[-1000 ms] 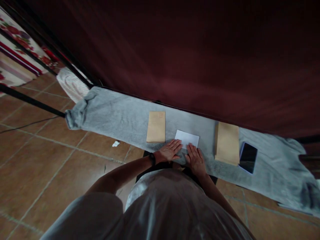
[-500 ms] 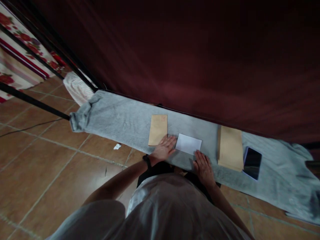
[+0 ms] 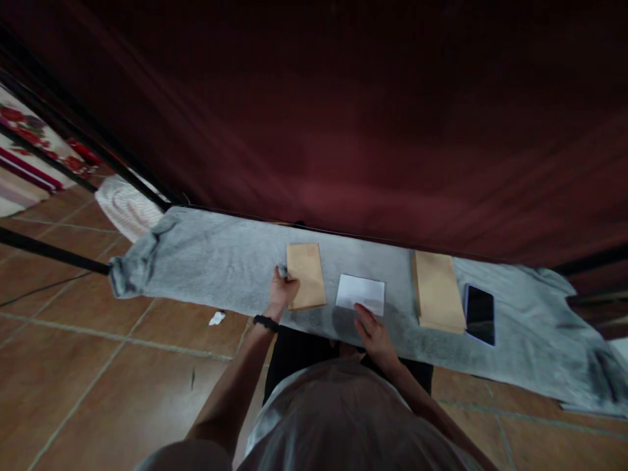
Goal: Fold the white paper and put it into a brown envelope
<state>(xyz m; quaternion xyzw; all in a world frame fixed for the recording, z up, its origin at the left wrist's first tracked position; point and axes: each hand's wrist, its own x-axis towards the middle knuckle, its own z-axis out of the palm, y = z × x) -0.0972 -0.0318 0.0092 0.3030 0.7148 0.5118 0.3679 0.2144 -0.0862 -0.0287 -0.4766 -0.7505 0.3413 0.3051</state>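
Curtain [image 3: 314, 131], dark red, fills the far side. Grey cloth [image 3: 220, 261] next, spread along a narrow surface at its foot; soft nap, so flat things probably drag slightly, and edges may sink into it.

Brown stack [image 3: 439, 294] on the right: several layers, squared up. Likely the heaviest paper item here, though easy enough to lift; layers could slip over each other, so best taken by both long sides.

Brown envelope [image 3: 307, 278] lies on the cloth left of the white paper, apart from it, faint reddish mark at a far corner. Looks light, fairly stiff, flexible, creasable. Good hold: the left long edge, thumb on top, fingers underneath.

White paper [image 3: 360, 291] lies flat between envelope and stack. Should be very light, smooth, easily creased; thickness unclear. Near edge or a corner is the place to take it.

Phone [image 3: 479, 315], dark screen, just beside the stack's right edge. Probably rigid, slick.

Left hand [image 3: 283, 288] at the envelope's left edge: thumb reaches over onto the top face, a finger sticks out beyond the edge. Can't say whether it pinches; the other fingers are hidden.

Right hand [image 3: 373, 333] at the paper's near edge: fingers extended, close together, thumb apart, nothing pinched. Fingertips overlap the paper in view; contact unclear.

Wristband [image 3: 265, 322], black, on the left wrist.
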